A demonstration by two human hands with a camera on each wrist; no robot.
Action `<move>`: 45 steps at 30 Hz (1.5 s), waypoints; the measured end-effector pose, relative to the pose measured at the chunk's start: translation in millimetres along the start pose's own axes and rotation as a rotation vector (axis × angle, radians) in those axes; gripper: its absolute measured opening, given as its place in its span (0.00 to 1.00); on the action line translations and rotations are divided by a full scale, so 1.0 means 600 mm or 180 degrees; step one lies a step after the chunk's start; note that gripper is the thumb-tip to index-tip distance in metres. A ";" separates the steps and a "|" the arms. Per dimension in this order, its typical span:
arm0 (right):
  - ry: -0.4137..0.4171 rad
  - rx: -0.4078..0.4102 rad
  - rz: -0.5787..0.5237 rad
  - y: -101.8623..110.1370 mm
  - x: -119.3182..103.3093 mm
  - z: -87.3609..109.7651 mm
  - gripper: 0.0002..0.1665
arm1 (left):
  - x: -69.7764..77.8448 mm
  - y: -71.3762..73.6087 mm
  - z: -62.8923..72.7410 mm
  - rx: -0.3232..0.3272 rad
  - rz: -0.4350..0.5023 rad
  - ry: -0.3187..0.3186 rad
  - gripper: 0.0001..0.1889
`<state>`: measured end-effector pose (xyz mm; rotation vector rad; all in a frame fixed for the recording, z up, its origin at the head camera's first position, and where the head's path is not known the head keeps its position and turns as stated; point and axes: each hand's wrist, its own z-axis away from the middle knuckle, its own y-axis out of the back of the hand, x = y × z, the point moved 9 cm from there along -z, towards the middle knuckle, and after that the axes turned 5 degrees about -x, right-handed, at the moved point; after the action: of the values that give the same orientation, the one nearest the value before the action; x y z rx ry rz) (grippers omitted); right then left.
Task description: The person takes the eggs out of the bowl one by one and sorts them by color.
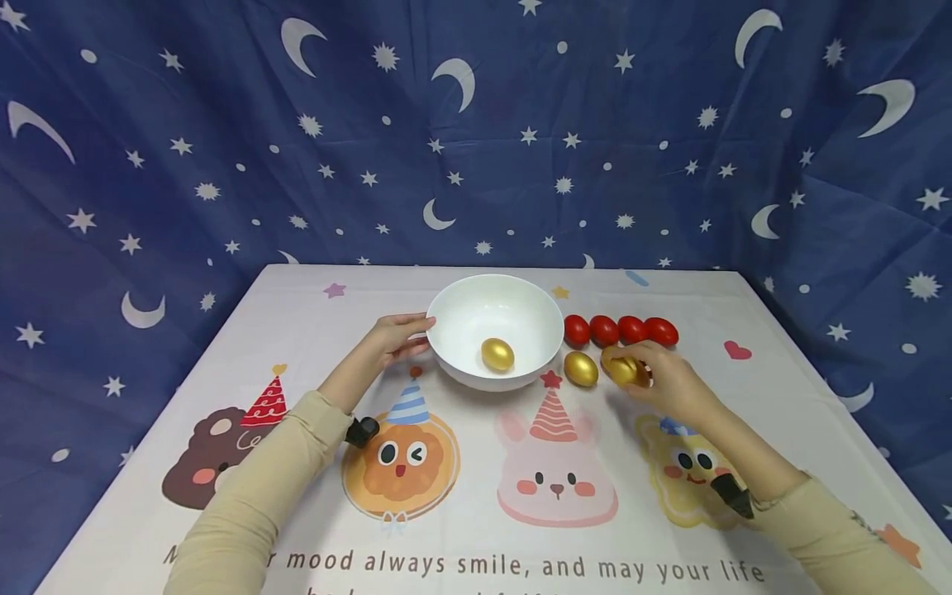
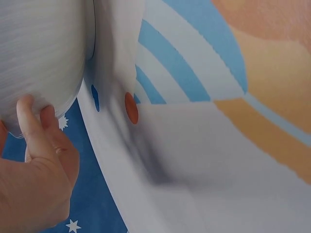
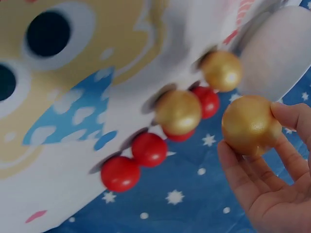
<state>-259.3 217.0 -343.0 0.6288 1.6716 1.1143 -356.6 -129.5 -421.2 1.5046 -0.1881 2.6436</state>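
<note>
A white bowl point(image 1: 491, 307) stands at the middle of the table with one golden egg point(image 1: 497, 354) inside. My left hand point(image 1: 394, 339) grips the bowl's left side, thumb at the rim; in the left wrist view, fingertips point(image 2: 25, 103) press its outer wall. My right hand point(image 1: 665, 380) pinches a golden egg point(image 3: 251, 125) between thumb and fingers, held above the tabletop. Two other golden eggs lie on the cloth: one point(image 1: 581, 369) close to the bowl, the other point(image 3: 178, 112) below the right hand and largely hidden in the head view.
Several red eggs point(image 1: 632, 330) form a row behind the golden ones, right of the bowl. A white cloth point(image 1: 461, 541) with cartoon prints and lettering covers the table. Behind hangs a blue curtain point(image 1: 506, 198) with moons and stars.
</note>
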 end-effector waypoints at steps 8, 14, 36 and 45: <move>-0.0100 0.0015 0.0089 0.013 0.047 -0.006 0.25 | -0.001 -0.001 0.003 -0.0001 -0.0054 -0.0042 0.28; -0.0150 -0.0025 0.0150 0.009 0.080 -0.019 0.25 | 0.000 0.001 0.003 0.0003 -0.0005 -0.0054 0.28; -0.0668 -0.0486 0.0108 -0.026 0.153 -0.056 0.26 | -0.004 0.000 -0.002 -0.0046 -0.0001 -0.0072 0.28; -0.0716 -0.0613 0.0095 -0.033 0.160 -0.061 0.26 | -0.003 0.000 -0.003 -0.0059 0.0004 -0.0069 0.29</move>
<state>-326.9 272.4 -400.5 0.6319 1.3496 1.1644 -357.0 -129.1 -423.9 1.5283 -0.2145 2.6200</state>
